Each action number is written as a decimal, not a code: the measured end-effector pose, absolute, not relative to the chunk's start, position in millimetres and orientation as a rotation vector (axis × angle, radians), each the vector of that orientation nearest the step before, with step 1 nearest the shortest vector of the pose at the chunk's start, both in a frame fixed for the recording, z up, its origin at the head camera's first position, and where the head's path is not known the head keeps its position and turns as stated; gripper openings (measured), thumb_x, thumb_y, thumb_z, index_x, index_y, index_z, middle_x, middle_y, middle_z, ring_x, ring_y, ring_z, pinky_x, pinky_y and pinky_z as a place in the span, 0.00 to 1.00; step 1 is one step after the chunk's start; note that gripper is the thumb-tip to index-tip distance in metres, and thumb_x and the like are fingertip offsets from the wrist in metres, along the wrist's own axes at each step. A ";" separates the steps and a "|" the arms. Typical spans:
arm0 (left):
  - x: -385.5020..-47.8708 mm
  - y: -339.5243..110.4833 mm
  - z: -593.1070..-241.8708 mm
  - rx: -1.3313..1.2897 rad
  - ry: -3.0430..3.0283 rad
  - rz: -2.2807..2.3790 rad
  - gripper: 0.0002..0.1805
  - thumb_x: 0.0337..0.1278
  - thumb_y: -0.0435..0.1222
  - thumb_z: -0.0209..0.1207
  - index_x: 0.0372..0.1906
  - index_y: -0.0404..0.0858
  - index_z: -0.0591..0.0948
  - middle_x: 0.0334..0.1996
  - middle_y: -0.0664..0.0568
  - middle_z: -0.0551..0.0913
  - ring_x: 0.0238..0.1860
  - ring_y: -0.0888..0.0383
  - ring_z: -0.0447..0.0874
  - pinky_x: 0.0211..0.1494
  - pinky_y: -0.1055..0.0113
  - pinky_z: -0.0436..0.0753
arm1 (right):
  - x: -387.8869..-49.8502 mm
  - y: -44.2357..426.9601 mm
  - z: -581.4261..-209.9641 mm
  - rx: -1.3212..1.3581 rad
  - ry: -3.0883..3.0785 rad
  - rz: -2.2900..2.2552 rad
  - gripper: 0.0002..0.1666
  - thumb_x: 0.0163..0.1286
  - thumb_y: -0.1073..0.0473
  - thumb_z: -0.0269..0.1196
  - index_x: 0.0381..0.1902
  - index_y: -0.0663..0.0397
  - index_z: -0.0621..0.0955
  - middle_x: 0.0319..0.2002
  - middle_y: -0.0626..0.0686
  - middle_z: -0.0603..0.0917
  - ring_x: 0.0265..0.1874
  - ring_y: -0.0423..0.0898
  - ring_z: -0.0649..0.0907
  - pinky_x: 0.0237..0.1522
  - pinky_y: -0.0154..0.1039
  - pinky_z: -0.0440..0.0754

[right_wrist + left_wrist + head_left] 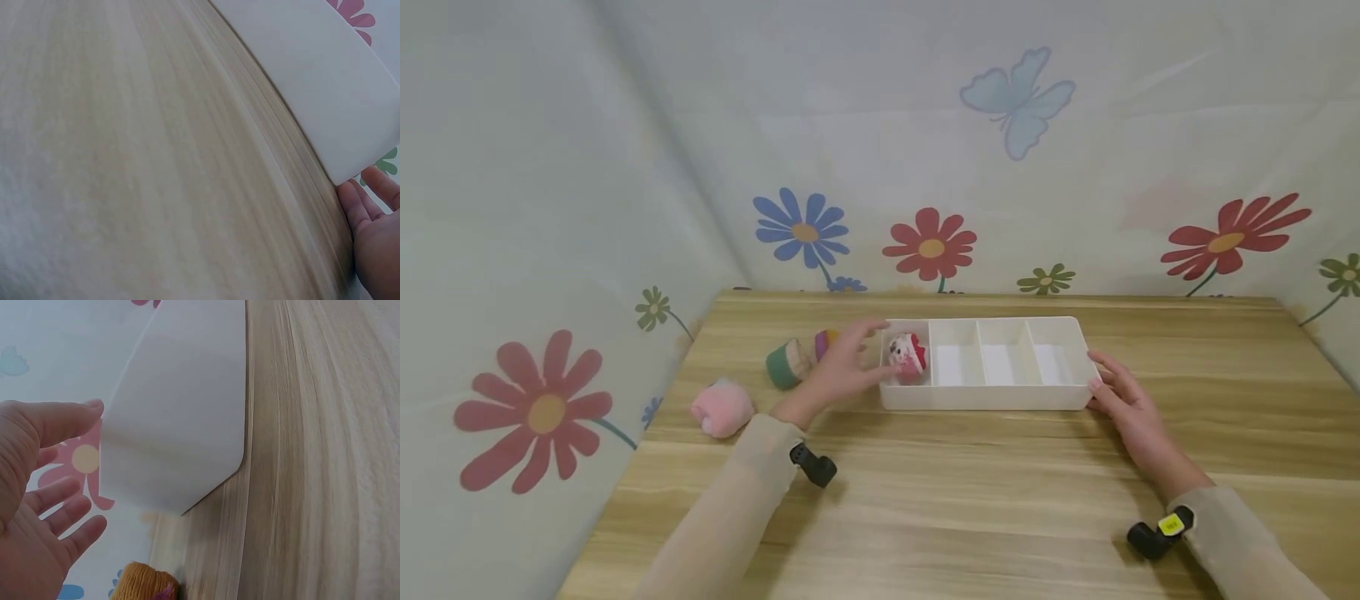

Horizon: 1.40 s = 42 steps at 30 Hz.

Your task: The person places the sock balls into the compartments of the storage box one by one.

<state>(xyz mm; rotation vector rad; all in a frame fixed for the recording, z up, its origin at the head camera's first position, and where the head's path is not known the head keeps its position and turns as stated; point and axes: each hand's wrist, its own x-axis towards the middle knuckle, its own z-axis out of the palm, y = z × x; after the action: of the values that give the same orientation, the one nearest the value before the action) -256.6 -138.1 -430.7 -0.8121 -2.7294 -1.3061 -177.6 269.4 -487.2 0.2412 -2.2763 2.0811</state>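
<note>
A long white divided box [985,397] lies on the wooden table. In its leftmost compartment sits a small cupcake-shaped toy [907,358], white and pink with a red edge. My left hand [846,367] is at the box's left end, fingers apart and thumb at the rim near the toy. In the left wrist view nothing lies between the thumb and fingers of that left hand [44,500]. My right hand [1127,412] touches the right end with its fingers and thumb near the front corner. Beside that corner, the right wrist view shows extended fingers [356,206].
Left of the box lie a pink plush ball [722,409], a green and cream toy [786,365] and a purple and yellow one [823,342], partly behind my left hand. A flowered cloth [865,150] hangs behind the table [970,500].
</note>
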 end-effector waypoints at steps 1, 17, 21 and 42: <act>-256.5 -138.8 -430.6 -0.809 -2.723 -1.317 0.38 0.45 0.39 0.69 0.63 0.36 0.66 0.60 0.48 0.68 0.60 0.48 0.66 0.59 0.51 0.70 | -177.5 269.7 -487.3 0.247 -2.267 2.086 0.29 0.73 0.57 0.50 0.70 0.50 0.60 0.50 0.49 0.71 0.45 0.35 0.77 0.45 0.25 0.75; -252.5 -154.8 -434.4 -0.875 -2.636 -1.307 0.39 0.45 0.34 0.69 0.64 0.37 0.64 0.62 0.42 0.67 0.59 0.44 0.67 0.60 0.47 0.68 | -174.5 270.9 -489.0 0.234 -2.222 2.115 0.29 0.72 0.57 0.51 0.69 0.51 0.61 0.51 0.48 0.71 0.46 0.34 0.76 0.45 0.26 0.76; -246.6 -164.6 -432.0 -0.865 -2.661 -1.234 0.38 0.47 0.36 0.68 0.65 0.41 0.65 0.63 0.45 0.67 0.61 0.48 0.66 0.61 0.50 0.67 | -175.9 269.8 -489.7 0.224 -2.256 2.080 0.29 0.73 0.56 0.50 0.70 0.51 0.60 0.51 0.49 0.71 0.45 0.34 0.77 0.45 0.26 0.76; -235.7 -200.7 -426.5 -0.927 -2.548 -1.064 0.33 0.41 0.34 0.71 0.56 0.36 0.73 0.53 0.40 0.75 0.53 0.45 0.71 0.56 0.50 0.69 | -178.4 269.5 -488.5 0.189 -2.325 2.026 0.30 0.73 0.53 0.50 0.70 0.47 0.60 0.53 0.52 0.69 0.45 0.33 0.77 0.45 0.25 0.75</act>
<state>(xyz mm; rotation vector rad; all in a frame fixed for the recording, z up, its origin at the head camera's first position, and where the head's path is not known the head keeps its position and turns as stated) -235.7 -200.7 -426.5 -0.9268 -2.5484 -1.0641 -178.4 269.5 -488.5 0.1891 -2.3251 2.0259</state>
